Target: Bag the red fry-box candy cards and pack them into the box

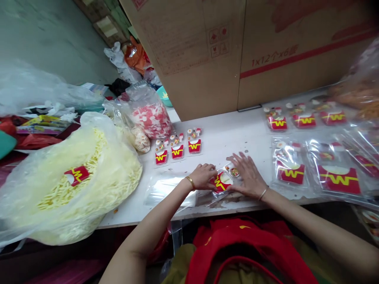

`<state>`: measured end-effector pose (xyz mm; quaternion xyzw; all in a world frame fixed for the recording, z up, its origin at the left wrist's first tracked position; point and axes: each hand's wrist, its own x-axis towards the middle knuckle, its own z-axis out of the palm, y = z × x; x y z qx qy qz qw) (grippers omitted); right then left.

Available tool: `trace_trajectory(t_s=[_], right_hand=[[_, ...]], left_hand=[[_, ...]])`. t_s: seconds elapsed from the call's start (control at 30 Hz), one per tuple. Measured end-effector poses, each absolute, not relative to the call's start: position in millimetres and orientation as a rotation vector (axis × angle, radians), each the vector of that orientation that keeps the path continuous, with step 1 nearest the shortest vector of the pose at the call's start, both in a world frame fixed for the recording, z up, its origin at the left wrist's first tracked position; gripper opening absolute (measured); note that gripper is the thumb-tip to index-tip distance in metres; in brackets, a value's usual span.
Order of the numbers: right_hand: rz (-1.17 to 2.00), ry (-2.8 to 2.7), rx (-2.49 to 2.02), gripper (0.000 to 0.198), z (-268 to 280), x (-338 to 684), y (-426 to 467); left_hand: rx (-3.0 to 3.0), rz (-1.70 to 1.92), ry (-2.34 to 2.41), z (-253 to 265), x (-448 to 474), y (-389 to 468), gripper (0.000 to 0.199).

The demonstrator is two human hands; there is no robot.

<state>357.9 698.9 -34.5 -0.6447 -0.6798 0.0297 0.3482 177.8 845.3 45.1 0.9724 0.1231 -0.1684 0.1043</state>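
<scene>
A clear plastic tray or pouch with a red toy fries box [219, 182] marked by a yellow W lies flat on the table in front of me. A small toy bowl of food [234, 172] sits beside the box. My left hand [203, 176] has its fingers curled onto the left side of the red box. My right hand [248, 177] lies spread along the right side, its thumb near the box's lower edge. Whether the clear plastic is a tray or a bag is hard to tell. Flat clear bags [168, 191] lie partly under my left forearm.
A large bag of pale toy fries [115, 185] stands at left, a red box [77, 176] on top. Several toy sets [177, 151] lie behind my hands. More packed sets [290, 172] fill the right side. A big cardboard box [207, 86] blocks the back.
</scene>
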Motion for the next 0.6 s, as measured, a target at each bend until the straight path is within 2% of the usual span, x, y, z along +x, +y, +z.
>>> trace_trajectory(t_s=[0.1,0.2,0.37,0.6], right_hand=[[0.223,-1.161,-1.805,0.078,-54.9,355.8,678.8],[0.437,-0.796,-1.698,0.064,-66.8,355.4,674.6],[0.583,-0.801,-1.524,0.046,-51.9,348.2,686.6],[0.832,-0.848,-1.350,0.033,-21.7,329.9,688.2]], left_hand=[[2.750,-0.474,0.305,45.3,177.9,851.3,0.025],[2.594,-0.318,0.276,41.6,181.1,855.2,0.021],[2.465,-0.020,0.267,33.6,202.6,846.1,0.021],[2.304,0.169,0.254,43.2,235.7,839.8,0.019]])
